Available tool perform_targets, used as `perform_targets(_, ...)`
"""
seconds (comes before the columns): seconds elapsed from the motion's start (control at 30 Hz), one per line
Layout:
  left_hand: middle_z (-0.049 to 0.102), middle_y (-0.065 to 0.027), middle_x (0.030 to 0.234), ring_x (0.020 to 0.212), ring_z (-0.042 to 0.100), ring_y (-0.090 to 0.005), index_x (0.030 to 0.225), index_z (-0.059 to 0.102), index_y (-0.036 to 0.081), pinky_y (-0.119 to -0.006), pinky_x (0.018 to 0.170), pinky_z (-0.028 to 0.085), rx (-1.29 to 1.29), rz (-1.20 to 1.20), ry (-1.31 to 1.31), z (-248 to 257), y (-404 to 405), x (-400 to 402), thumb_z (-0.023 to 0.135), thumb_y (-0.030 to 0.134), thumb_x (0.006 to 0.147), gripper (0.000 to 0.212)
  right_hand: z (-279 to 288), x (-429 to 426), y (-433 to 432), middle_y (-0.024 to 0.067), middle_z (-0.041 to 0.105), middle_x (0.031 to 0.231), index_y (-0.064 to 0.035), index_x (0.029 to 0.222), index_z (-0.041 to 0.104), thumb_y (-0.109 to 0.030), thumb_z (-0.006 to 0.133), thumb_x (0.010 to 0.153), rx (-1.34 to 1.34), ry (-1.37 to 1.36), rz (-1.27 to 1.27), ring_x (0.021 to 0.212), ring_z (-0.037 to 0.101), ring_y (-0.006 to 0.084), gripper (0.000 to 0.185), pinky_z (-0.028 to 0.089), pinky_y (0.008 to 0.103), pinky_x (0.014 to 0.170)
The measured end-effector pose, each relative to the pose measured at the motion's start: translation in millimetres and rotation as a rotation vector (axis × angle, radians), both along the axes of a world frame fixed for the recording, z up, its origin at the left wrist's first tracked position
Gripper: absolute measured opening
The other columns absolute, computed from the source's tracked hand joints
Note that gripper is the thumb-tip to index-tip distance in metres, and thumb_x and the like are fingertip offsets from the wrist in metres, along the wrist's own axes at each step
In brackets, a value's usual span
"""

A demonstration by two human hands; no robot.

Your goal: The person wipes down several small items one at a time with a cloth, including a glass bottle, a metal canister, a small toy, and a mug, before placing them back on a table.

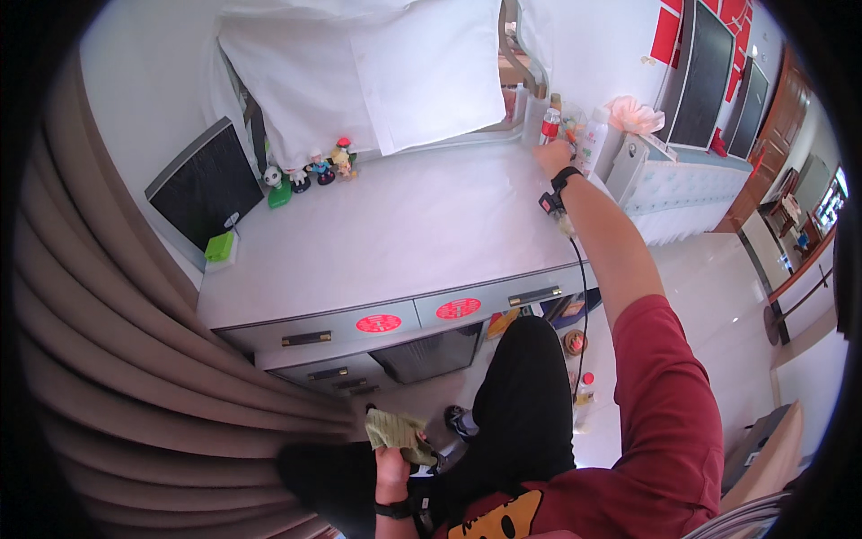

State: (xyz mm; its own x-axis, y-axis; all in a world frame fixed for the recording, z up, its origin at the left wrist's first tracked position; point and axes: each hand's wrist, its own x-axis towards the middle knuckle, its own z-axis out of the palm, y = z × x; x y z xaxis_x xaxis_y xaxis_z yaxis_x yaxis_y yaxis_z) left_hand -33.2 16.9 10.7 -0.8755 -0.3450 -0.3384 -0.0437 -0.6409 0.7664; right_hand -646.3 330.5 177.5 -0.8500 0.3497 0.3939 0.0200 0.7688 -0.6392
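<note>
My left hand (392,465) grips a green cloth (397,431), held low over my lap. My right arm reaches across to the back right of the white dresser top (404,215). There, my right hand (553,156) has its fingers curled at the lower end of a small bottle with a red label (550,127). Whether the fingers close around the bottle is hidden by the hand itself. Just right of the hand stands a white spray can (592,141). A black device (551,202) is at my right wrist, with a cable (582,323) hanging from it.
Several small figurines (323,168) line the dresser's back left. Nearby are a dark panel (205,185) and a green-lidded box (219,248). White cloth (424,74) drapes the mirror. A pink fabric flower (635,114) is at right. A red-capped bottle (587,387) stands on the floor.
</note>
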Motion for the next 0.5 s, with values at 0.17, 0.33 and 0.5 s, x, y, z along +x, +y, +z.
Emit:
perform_targets(0.17,0.060,-0.0142,0.109,0.090,0.061,-0.0277,0.127,0.048,0.002,-0.042,0.078,0.054,0.030,-0.013,0.026,4.5,7.4,-5.2,0.055,0.020,0.096,0.036,-2.5,19.3,38.6,0.0131,0.061,0.064,-0.0020,0.065,0.062,-0.019,0.067,0.080,-0.008,0.056,0.552,0.057,0.061,0.0221,0.023,0.048,0.0392,0.047)
perform_targets(0.33,0.052,-0.0154,0.130,0.116,0.055,-0.0312,0.139,0.040,0.007,-0.049,0.096,0.049,-0.048,-0.101,0.074,-10.3,3.7,17.5,0.067,0.033,0.089,0.062,20.3,145.3,-1.7,0.0039,0.064,0.090,-0.0029,0.099,0.066,-0.017,0.069,0.087,-0.791,-0.066,0.503,0.066,0.052,0.0091,0.019,0.041,0.0209,0.056)
perform_targets(0.5,0.046,-0.0170,0.138,0.123,0.052,-0.0331,0.143,0.033,0.007,-0.050,0.102,0.045,-0.150,-0.272,0.185,22.8,31.3,5.0,0.070,0.040,0.084,0.077,39.8,341.7,66.7,0.0019,0.064,0.087,0.0005,0.104,0.065,-0.018,0.061,0.094,-0.842,-0.008,0.830,0.061,0.045,0.0055,0.022,0.033,0.0192,0.052)
